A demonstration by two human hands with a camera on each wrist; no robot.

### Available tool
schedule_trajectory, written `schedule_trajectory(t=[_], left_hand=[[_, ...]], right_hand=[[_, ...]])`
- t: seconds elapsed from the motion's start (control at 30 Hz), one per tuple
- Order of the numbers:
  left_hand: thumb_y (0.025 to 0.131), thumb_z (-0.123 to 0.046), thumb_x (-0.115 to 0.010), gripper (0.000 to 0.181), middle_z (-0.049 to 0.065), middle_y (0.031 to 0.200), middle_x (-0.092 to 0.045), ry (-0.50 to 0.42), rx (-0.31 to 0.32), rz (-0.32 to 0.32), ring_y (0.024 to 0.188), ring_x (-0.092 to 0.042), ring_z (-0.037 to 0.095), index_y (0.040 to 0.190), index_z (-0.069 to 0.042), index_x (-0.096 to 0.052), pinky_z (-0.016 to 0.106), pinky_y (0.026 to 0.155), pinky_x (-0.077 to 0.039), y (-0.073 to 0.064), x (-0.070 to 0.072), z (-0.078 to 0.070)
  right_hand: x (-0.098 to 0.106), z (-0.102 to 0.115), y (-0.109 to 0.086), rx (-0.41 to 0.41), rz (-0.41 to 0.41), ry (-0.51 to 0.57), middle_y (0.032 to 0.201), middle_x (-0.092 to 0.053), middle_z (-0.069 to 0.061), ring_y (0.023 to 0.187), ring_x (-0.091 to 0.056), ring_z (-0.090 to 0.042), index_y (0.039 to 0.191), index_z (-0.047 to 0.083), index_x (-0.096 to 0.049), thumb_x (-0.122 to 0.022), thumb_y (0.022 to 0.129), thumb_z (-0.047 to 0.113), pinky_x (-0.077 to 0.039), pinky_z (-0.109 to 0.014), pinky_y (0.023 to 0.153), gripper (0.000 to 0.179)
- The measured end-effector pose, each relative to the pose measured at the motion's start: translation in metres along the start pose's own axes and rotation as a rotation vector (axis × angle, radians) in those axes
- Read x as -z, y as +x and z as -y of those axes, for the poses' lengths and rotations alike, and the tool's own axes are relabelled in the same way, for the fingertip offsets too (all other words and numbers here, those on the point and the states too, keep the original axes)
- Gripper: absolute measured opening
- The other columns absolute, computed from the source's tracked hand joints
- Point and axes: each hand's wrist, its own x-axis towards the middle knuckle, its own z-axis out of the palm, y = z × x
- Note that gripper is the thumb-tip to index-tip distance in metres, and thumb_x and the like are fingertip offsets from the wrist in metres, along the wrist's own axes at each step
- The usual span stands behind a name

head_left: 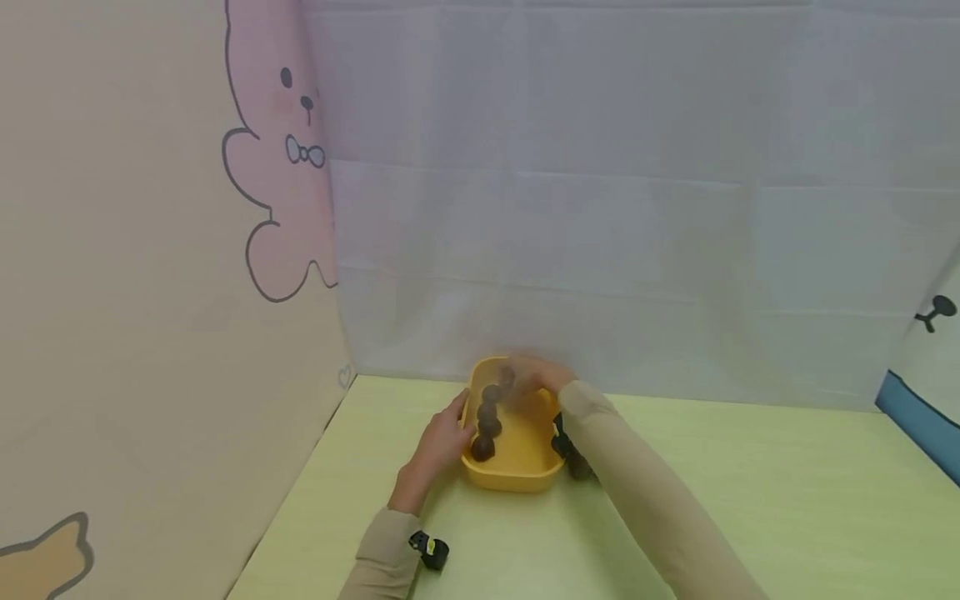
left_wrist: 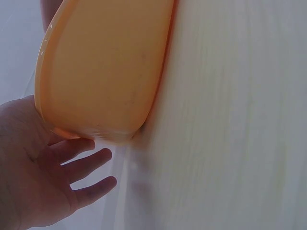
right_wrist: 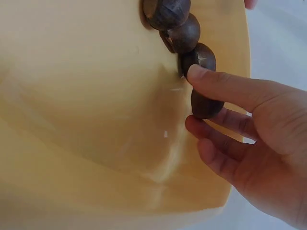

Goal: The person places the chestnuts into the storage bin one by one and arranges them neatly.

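A yellow plastic basin [head_left: 517, 482] stands on the table near the back wall. Dark brown chestnuts [head_left: 487, 414] lie in a row along its left inner side. My left hand [head_left: 442, 437] holds the left rim, thumb over the edge; in the left wrist view its other fingers spread below the outer wall. Inside the far end of the basin, my right hand [head_left: 534, 375] is blurred in the head view. The right wrist view shows this hand pinching a chestnut [right_wrist: 206, 103] between thumb and fingers, at the end of the row.
A brown object [head_left: 579, 465], partly hidden by the right forearm, lies just right of the basin. Behind stands a white sheet [head_left: 600, 208]; a side wall with a pink bear drawing [head_left: 285, 208] rises at left. The light green table [head_left: 750, 483] stretches to the right.
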Motion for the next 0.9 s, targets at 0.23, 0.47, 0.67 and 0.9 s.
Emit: schedule_trajectory(t=[0.23, 0.47, 0.67, 0.9], left_hand=[[0.089, -0.012, -0.058, 0.068, 0.02, 0.142, -0.056, 0.015, 0.012, -0.005, 0.103, -0.062, 0.027, 0.153, -0.007, -0.037, 0.044, 0.085, -0.049, 0.0, 0.0, -0.002], [0.088, -0.013, -0.058, 0.069, 0.021, 0.143, -0.055, 0.0, 0.022, -0.002, 0.108, -0.062, 0.028, 0.153, -0.007, -0.037, 0.047, 0.089, -0.05, 0.0, 0.0, -0.001], [0.089, -0.013, -0.059, 0.068, 0.021, 0.142, -0.056, -0.006, 0.018, -0.006, 0.123, -0.059, 0.036, 0.153, -0.007, -0.037, 0.05, 0.095, -0.05, 0.0, -0.001, 0.0], [0.089, -0.014, -0.058, 0.068, 0.019, 0.141, -0.057, 0.015, 0.028, -0.012, 0.107, -0.062, 0.028, 0.153, -0.009, -0.037, 0.046, 0.088, -0.05, -0.001, 0.002, 0.0]], right_hand=[[-0.001, -0.008, -0.004, -0.073, 0.081, 0.09, 0.094, -0.065, -0.003, 0.081, -0.057, -0.015, 0.104, 0.007, -0.066, -0.079, 0.071, -0.001, -0.049, -0.024, 0.069, 0.036], [0.0, -0.004, -0.007, -0.087, 0.112, 0.062, 0.111, -0.067, -0.008, 0.093, -0.058, -0.016, 0.115, 0.007, -0.065, -0.08, 0.074, 0.002, -0.052, -0.026, 0.079, 0.043], [0.016, -0.003, -0.014, -0.068, 0.107, 0.06, 0.121, -0.065, -0.013, 0.1, -0.063, -0.022, 0.123, 0.006, -0.064, -0.076, 0.079, 0.005, -0.055, -0.033, 0.082, 0.045], [0.045, -0.009, -0.033, 0.082, -0.007, 0.017, 0.106, -0.07, -0.008, 0.097, -0.062, -0.021, 0.11, 0.005, -0.071, -0.07, 0.086, 0.007, -0.052, -0.036, 0.087, 0.024]])
